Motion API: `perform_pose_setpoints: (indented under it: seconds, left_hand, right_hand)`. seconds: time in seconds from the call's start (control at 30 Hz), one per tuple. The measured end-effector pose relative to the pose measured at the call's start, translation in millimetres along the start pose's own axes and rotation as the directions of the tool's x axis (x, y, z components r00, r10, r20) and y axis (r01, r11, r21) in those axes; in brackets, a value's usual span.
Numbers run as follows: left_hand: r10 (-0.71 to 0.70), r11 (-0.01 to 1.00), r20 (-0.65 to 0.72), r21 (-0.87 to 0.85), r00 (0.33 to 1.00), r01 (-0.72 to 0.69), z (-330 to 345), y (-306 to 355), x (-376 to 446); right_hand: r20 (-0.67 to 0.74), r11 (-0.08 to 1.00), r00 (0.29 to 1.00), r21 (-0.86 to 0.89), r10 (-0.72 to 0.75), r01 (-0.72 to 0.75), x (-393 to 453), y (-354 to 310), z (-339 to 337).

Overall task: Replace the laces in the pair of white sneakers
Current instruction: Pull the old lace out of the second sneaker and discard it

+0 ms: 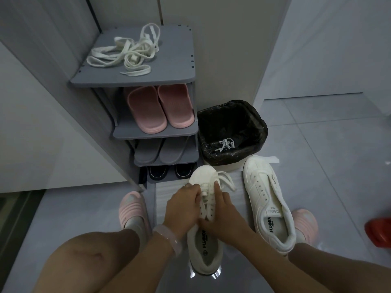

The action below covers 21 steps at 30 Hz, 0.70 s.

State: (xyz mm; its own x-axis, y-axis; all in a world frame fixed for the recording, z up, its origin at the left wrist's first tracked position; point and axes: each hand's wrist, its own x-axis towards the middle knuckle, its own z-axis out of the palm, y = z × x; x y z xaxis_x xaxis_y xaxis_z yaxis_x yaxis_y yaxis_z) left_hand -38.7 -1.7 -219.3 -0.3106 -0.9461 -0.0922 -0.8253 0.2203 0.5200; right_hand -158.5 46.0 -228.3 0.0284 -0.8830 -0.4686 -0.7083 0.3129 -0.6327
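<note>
A white sneaker [204, 246] lies on the floor between my knees, toe pointing away, still partly laced. My left hand [183, 208] grips its left side and pinches the lace [224, 180] near the upper eyelets. On the right side of the tongue my right hand [222, 214] holds the shoe, fingers curled on the lacing. Loose lace loops trail toward the toe. The second white sneaker [268, 199] stands to the right with bare eyelets. A pile of white laces [127, 51] lies on top of the grey shoe rack [169, 77].
The rack holds pink slippers [160, 108], grey slippers [163, 151] and dark shoes [167, 172]. A bin with a black liner [230, 127] beside it has a lace [226, 144] inside. A white sheet [167, 193] lies under the shoes. A red object [379, 231] sits far right.
</note>
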Motion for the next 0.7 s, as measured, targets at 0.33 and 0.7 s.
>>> perform_pose_setpoints:
  seconds: [0.33, 0.7]
  left_hand:
    - [-0.176, 0.969, 0.166, -0.143, 0.970, 0.201, 1.2, -9.5, -2.7]
    - [-0.066, 0.998, 0.099, -0.016, 0.993, 0.068, 5.0, -2.4, 0.2]
  right_hand:
    - [-0.006, 0.998, 1.000, -0.060, 0.022, -0.023, 0.0, 0.7, -1.0]
    - [-0.020, 0.996, 1.000, -0.091, 0.009, -0.011, 0.2, 1.3, 0.3]
